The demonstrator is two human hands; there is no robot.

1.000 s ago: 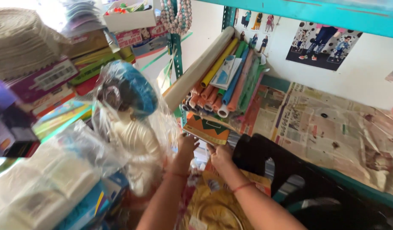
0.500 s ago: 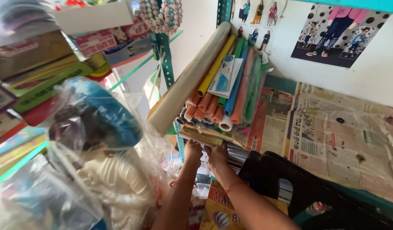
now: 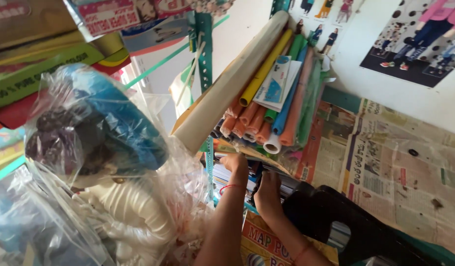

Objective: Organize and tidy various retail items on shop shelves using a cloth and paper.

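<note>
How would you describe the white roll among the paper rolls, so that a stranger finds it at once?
Start at the green metal shelf post, where a bundle of paper rolls leans. Look at the bundle's lower ends, just above the left hand. Among the orange rolls, the white roll is the only white, open end.

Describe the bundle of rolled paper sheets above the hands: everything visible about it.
The bundle of rolled sheets lies slanted on the shelf, its open ends facing the camera and its far ends leaning up toward the wall. It holds one thick cream roll, then thinner yellow, green, blue and several orange rolls, plus one white roll end. They look like chart paper. A flat blue-and-white packet rests on top. The left hand reaches into the stacked stock just under the roll ends; whether it touches the rolls cannot be told.
</note>
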